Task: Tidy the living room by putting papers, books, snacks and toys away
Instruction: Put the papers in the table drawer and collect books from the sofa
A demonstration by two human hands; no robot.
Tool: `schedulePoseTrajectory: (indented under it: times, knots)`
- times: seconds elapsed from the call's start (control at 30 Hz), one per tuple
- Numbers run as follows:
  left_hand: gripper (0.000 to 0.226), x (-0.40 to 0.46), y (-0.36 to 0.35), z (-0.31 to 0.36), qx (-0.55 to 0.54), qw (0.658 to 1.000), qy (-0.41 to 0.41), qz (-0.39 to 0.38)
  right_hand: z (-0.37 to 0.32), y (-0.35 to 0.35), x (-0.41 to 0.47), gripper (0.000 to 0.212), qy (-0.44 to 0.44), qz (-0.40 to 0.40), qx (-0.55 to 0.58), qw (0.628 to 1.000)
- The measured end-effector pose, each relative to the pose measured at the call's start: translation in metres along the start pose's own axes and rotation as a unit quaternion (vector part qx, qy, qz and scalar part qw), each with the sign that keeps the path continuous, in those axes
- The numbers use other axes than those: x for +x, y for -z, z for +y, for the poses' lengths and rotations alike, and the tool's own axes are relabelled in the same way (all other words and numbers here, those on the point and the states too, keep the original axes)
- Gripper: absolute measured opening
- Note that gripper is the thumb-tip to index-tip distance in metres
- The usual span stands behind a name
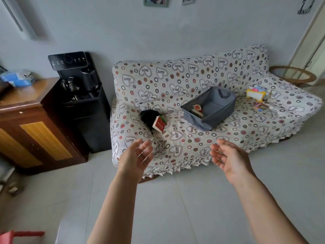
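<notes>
Both arms out over the floor, left hand [139, 155] & right hand [226, 159] palms facing in, fingers relaxed, holding nothing. Ahead: sofa [175, 81] w/ grey fabric bin [211, 111] at centre, small toy [197, 109] inside. Red-white box [159, 124] left of bin, plush toy [256, 93] right, apart.

Soft, even daylight, cool tint, brightest at the right edge by the doorway [314, 41]. Shadows faint, a soft one under the sofa [175, 85] skirt. Mild glare on floor tiles. Strong wide-angle bending at edges; corners blurry, overall slightly soft, compression smear.
</notes>
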State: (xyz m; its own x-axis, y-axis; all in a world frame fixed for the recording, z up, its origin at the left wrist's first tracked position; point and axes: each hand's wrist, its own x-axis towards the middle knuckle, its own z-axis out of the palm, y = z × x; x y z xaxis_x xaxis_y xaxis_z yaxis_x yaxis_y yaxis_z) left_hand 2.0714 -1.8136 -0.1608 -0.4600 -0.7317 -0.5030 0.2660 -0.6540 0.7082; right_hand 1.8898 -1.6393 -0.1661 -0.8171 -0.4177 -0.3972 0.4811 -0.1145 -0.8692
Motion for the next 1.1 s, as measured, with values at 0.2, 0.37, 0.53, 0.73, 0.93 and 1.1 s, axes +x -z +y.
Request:
schedulePoseTrajectory:
  times: [0.2, 0.37, 0.53, 0.73, 0.93, 1.1]
  knots:
    - [0.008, 0.086, -0.039, 0.008, 0.002, 1.0, 0.031, -0.006, -0.01, -0.033, 0.08, 0.021, -0.012, 0.012, -0.007, 1.0]
    - [0.013, 0.163, -0.084, 0.017, 0.001, 0.999, 0.044, -0.008, -0.031, -0.062, 0.163, 0.021, -0.006, 0.01, -0.039, 0.999]
    - [0.012, 0.25, -0.137, 0.028, -0.012, 0.999, 0.038, 0.019, -0.063, -0.094, 0.268, 0.022, 0.004, -0.012, -0.088, 0.996]
    - [0.01, 0.34, -0.166, 0.025, -0.026, 0.997, 0.052, 0.053, -0.064, -0.138, 0.367, 0.019, -0.028, -0.043, -0.135, 0.99]
    - [0.01, 0.438, -0.177, 0.024, -0.01, 0.991, 0.075, 0.107, -0.034, -0.193, 0.457, 0.017, -0.096, -0.071, -0.174, 0.978]
    - [0.012, 0.542, -0.175, 0.023, -0.004, 0.984, 0.113, 0.135, 0.0, -0.25, 0.538, 0.015, -0.124, -0.078, -0.205, 0.968]
